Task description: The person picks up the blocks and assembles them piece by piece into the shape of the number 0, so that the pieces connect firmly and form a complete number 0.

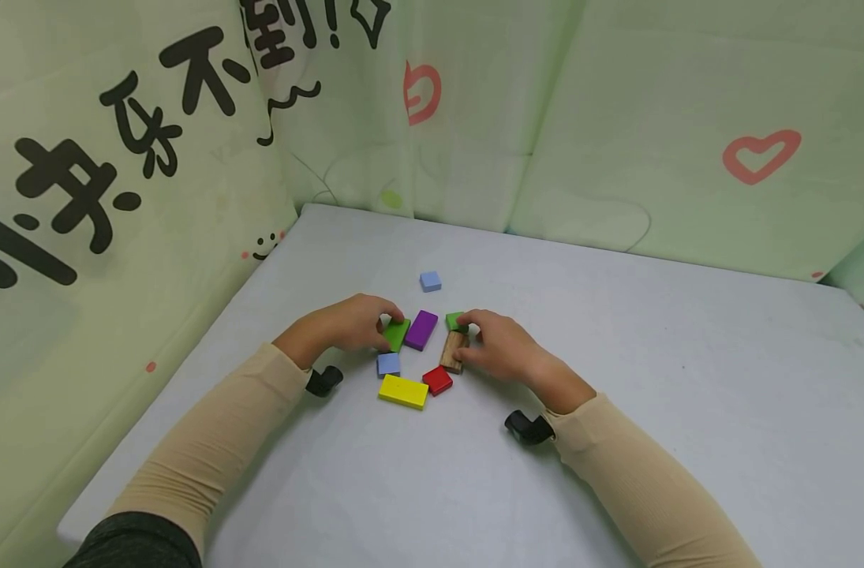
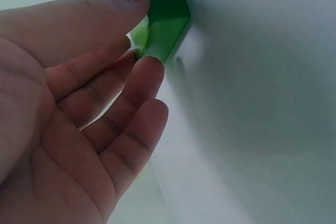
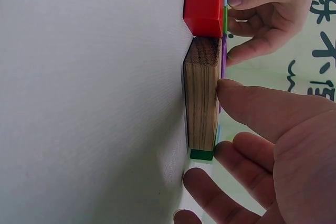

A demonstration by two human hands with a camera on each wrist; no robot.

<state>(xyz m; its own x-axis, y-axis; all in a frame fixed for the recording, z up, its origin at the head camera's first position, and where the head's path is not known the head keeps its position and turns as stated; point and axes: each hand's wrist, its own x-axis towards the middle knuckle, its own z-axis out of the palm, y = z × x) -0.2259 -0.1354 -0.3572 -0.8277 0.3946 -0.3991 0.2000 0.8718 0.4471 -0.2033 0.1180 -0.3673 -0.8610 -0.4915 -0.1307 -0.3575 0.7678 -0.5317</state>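
Though outside left-wrist view, wooden block (image 3: pixel 202 106)

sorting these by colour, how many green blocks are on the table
2. One green block is at the left hand, beside the purple block; the other green block is at the right hand, just past the wood block. The hands could hide more.

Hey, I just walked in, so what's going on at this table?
A person is working with both hands at a white table. The left hand pinches a green block, beside a purple block. The right hand holds a wood-grain block, with a second green block at its far end. A blue block, yellow block and red block line the group's near side. Another blue block sits apart, farther away.
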